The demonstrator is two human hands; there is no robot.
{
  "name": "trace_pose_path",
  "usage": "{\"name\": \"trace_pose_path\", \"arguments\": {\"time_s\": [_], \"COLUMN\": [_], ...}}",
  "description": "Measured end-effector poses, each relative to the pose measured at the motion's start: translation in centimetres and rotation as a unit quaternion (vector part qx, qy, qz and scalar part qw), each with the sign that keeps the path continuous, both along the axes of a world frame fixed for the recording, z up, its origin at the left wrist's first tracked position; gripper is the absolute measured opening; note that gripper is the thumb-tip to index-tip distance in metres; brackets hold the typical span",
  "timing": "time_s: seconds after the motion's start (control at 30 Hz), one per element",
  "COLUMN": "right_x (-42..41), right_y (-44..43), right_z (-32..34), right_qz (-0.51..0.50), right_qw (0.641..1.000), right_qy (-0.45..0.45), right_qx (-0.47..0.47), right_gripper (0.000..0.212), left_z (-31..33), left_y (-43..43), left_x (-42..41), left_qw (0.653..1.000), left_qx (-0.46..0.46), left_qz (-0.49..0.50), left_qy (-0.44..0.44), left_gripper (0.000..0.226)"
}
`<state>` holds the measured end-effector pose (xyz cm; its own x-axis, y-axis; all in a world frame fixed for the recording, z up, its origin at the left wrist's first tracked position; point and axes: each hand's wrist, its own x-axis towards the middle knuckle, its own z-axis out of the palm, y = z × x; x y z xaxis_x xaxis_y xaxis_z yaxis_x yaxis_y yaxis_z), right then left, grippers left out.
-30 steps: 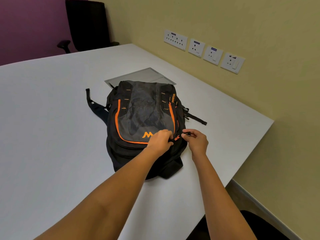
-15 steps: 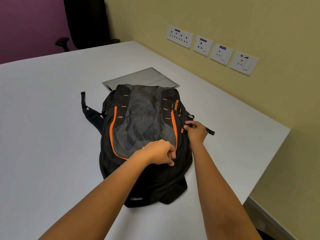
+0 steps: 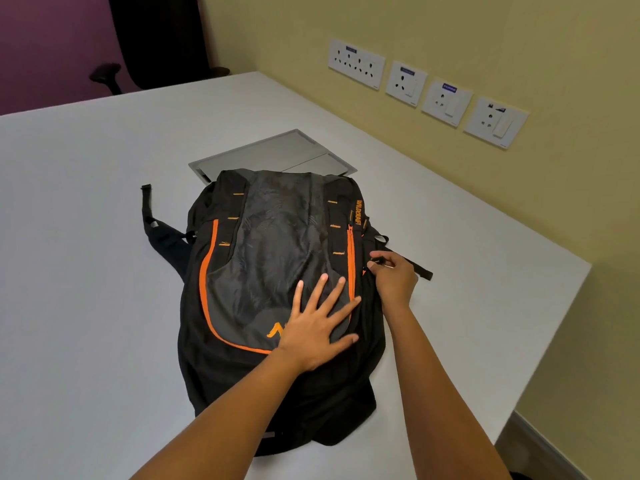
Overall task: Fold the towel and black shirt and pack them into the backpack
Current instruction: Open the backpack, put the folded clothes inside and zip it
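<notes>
**Backpack flat on the tabletop, one hand pressing, one pinching**

Head view: your backpack (image 3: 270,244) lies flat on the white tabletop (image 3: 86,271), nearer the right edge than the left, with its grey, orange-trimmed front panel facing up. Its far end just overlaps the near edge of a grey metal hatch (image 3: 277,150) set into the tabletop. A black shoulder strap (image 3: 152,223) trails out on the left side, and a thinner black strap (image 3: 420,270) sticks out on the right, towards the table's right edge.

Your left hand (image 3: 311,327) lies flat on the front panel, fingers straight and spread wide, palm down just beside the orange logo; it grasps nothing. Your right hand (image 3: 393,282) is at the backpack's right side, beside the orange zip line, with thumb and forefinger closed in a narrow pinch on a small dark pull (image 3: 377,260). The other fingers are curled under.

Beyond the far left corner of the tabletop stands a black office chair (image 3: 156,36) against a purple wall. A row of white wall sockets (image 3: 356,64) runs along the yellow wall on the right.
</notes>
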<state>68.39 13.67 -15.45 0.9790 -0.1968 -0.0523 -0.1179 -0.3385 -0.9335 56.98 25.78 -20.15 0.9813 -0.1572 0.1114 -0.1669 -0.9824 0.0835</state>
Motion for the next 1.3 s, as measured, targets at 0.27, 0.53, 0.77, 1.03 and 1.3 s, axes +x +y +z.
{"name": "trace_pose_path", "arguments": {"time_s": [0.27,0.53,0.77,1.03,1.3], "right_x": [3.4,7.1,5.0,-2.4,-4.5], "right_y": [1.5,3.7,4.6,3.3,2.8], "right_z": [0.1,1.1,-0.7,-3.6,-4.4], "right_qz": [-0.008,-0.066,0.109,0.173,0.171], "right_qw": [0.999,0.996,0.981,0.920,0.908], "right_qy": [-0.037,-0.049,-0.058,-0.039,0.012], "right_qx": [-0.039,-0.025,-0.148,-0.350,-0.382], "right_gripper": [0.017,0.019,0.046,0.062,0.063], "left_z": [-1.9,-2.6,-0.9,1.2,1.1], "left_y": [0.0,0.0,0.3,6.7,10.6], "left_x": [-0.3,-0.4,-0.1,-0.1,-1.7], "left_qw": [1.000,1.000,0.999,0.983,0.934], "left_qx": [0.003,0.005,-0.015,-0.015,-0.078], "left_qz": [-0.004,-0.005,0.004,0.161,0.348], "left_qy": [-0.011,-0.020,-0.052,-0.082,-0.031], "left_gripper": [0.059,0.056,0.047,0.054,0.075]}}
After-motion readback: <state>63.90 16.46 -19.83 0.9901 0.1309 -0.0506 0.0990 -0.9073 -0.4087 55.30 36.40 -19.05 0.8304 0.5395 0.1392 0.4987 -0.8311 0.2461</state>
